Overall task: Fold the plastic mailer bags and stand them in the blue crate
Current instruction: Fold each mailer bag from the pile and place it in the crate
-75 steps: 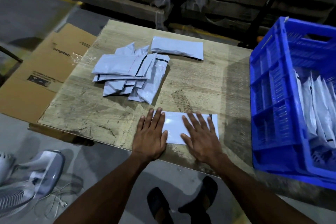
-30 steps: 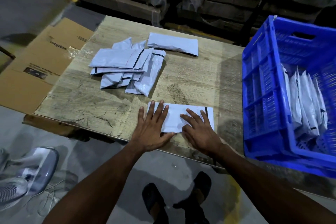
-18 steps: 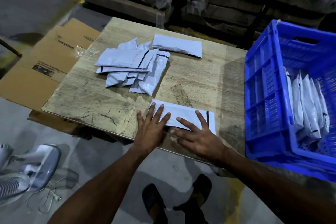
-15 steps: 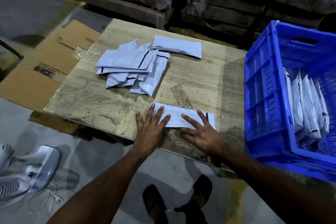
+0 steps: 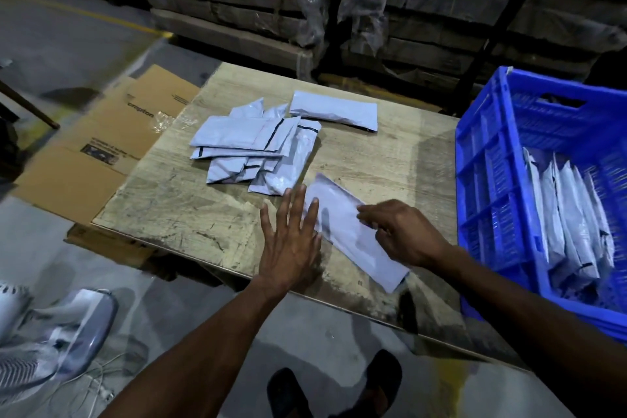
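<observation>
A folded mailer bag (image 5: pixel 353 231) is pinched by the right hand (image 5: pixel 403 234); the left hand (image 5: pixel 288 237) is laid flat, fingers spread, beside it on the table (image 5: pixel 190 210).

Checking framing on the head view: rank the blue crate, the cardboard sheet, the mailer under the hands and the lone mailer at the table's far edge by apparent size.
1. blue crate, cut off at the frame edge
2. cardboard sheet, partly under the table
3. and 4. mailer under the hands and lone mailer: look alike; nearness makes it unsure.
</observation>
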Tool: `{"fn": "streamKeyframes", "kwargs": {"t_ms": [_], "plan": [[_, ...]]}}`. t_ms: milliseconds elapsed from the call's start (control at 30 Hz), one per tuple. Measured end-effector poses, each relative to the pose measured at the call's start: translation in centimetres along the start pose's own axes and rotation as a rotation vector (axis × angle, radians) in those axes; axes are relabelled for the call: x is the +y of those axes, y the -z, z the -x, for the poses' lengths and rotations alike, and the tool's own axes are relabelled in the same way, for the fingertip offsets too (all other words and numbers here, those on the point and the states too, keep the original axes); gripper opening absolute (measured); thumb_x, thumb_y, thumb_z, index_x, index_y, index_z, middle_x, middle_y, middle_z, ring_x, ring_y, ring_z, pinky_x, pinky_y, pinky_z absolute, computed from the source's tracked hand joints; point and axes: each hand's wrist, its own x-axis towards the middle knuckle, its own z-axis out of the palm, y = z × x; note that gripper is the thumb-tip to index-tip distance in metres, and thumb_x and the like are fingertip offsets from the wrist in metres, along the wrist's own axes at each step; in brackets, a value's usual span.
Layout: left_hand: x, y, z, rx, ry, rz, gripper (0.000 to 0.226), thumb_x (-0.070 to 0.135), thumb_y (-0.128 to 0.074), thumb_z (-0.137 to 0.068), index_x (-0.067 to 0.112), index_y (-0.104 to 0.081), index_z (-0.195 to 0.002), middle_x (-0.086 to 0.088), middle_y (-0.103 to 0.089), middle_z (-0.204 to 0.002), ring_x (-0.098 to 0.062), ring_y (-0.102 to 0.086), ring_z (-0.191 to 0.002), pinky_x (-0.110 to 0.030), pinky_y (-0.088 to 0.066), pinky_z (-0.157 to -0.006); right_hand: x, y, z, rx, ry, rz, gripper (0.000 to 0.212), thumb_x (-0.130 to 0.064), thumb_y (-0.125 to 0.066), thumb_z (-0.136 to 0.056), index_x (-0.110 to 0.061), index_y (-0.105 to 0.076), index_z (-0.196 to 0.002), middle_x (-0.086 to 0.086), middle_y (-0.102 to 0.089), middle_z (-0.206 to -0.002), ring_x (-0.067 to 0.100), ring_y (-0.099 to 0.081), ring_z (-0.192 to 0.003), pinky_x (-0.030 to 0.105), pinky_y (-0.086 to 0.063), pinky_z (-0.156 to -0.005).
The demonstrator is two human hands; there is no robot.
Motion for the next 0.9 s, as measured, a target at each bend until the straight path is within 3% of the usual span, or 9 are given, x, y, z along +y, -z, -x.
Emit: {"fn": "streamKeyframes", "kwargs": {"t_ms": [133,233,400,467,533,600,833,900], "plan": [[0.2,-1.4,0.1,-0.086,-0.019,-0.019,0.057,0.037,-0.036,-0.101,0.014,-0.042,-0.153,-0.015,-0.033,-0.164,-0.038,-0.031,-0.152,-0.072,-0.026,-0.113,0.5,-2.2,-1.2,-0.047,-0.106,0.211,0.037,-0.024,-0.056,-0.087,-0.017,-0.07,-0.12,0.004,-0.068,-0.129,0.039,-0.061,-0.121,0.053,-0.054,-0.09],[0.5,-2.3,0.1,-0.134,-0.049,-0.015,0.053,0.036,-0.034,-0.103,0.012,-0.052,-0.147,-0.012,-0.046,-0.157,-0.034,-0.041,-0.147,-0.069,-0.026,-0.115,-1.5,-5.5,-0.7,-0.159,-0.117,0.268,0.052,-0.041,-0.039,-0.094,-0.012,-0.065,-0.128,0.008,-0.065,-0.132,0.034,-0.058,-0.128,0.063,-0.045,-0.1],[1.3,-3.6,-1.3,-0.121,-0.16,0.167,0.057,0.028,-0.02,-0.112,-0.003,-0.063,-0.134,-0.018,-0.064,-0.137,-0.032,-0.058,-0.133,-0.047,-0.034,-0.117,-2.8,-7.7,-0.3,-0.212,0.027,0.219,0.06,-0.031,-0.036,-0.083,-0.01,-0.055,-0.136,0.008,-0.053,-0.149,0.028,-0.04,-0.145,0.057,-0.025,-0.119],[1.9,-4.1,-1.1,-0.113,-0.1,0.291,0.059,0.028,-0.018,-0.113,-0.006,-0.06,-0.135,-0.02,-0.064,-0.136,-0.033,-0.062,-0.128,-0.041,-0.034,-0.115,-2.9,-7.8,0.0,-0.191,0.042,0.111,0.065,-0.028,-0.035,-0.081,-0.007,-0.05,-0.14,0.009,-0.046,-0.154,0.026,-0.033,-0.149,0.053,-0.013,-0.121],[2.2,-4.3,-0.4,-0.117,-0.01,0.393,0.053,0.029,-0.026,-0.111,-0.003,-0.052,-0.144,-0.018,-0.059,-0.144,-0.03,-0.057,-0.133,-0.04,-0.032,-0.118,-3.1,-8.4,0.3,-0.169,-0.029,-0.009,0.068,-0.029,-0.03,-0.089,-0.007,-0.037,-0.153,0.007,-0.034,-0.162,0.022,-0.024,-0.152,0.05,-0.007,-0.122],[2.0,-4.7,0.3,-0.137,-0.033,0.362,0.054,0.028,-0.031,-0.107,0.0,-0.044,-0.151,-0.014,-0.05,-0.154,-0.026,-0.045,-0.145,-0.042,-0.028,-0.122,-3.4,-9.4,0.7,-0.102,-0.106,-0.018,0.062,-0.034,-0.025,-0.101,-0.01,-0.027,-0.158,0.004,-0.028,-0.164,0.017,-0.021,-0.153,0.049,-0.009,-0.123],[1.7,-4.4,0.5,-0.267,-0.091,0.126,0.061,0.035,-0.032,-0.104,0.01,-0.036,-0.159,-0.004,-0.033,-0.166,-0.027,-0.025,-0.156,-0.051,-0.028,-0.122,-3.2,-10.6,1.6,-0.093,-0.281,0.172,0.064,-0.051,-0.014,-0.107,-0.018,-0.025,-0.16,-0.002,-0.022,-0.167,0.015,-0.012,-0.155,0.057,-0.015,-0.122],[1.6,-4.3,0.5,-0.287,-0.096,0.11,0.061,0.037,-0.032,-0.104,0.011,-0.036,-0.159,-0.003,-0.033,-0.166,-0.03,-0.025,-0.155,-0.053,-0.029,-0.121,-2.6,-10.4,2.4,-0.104,-0.311,0.198,0.066,-0.057,-0.02,-0.106,-0.02,-0.023,-0.16,-0.002,-0.019,-0.168,0.017,-0.011,-0.156,0.059,-0.016,-0.121]]}}
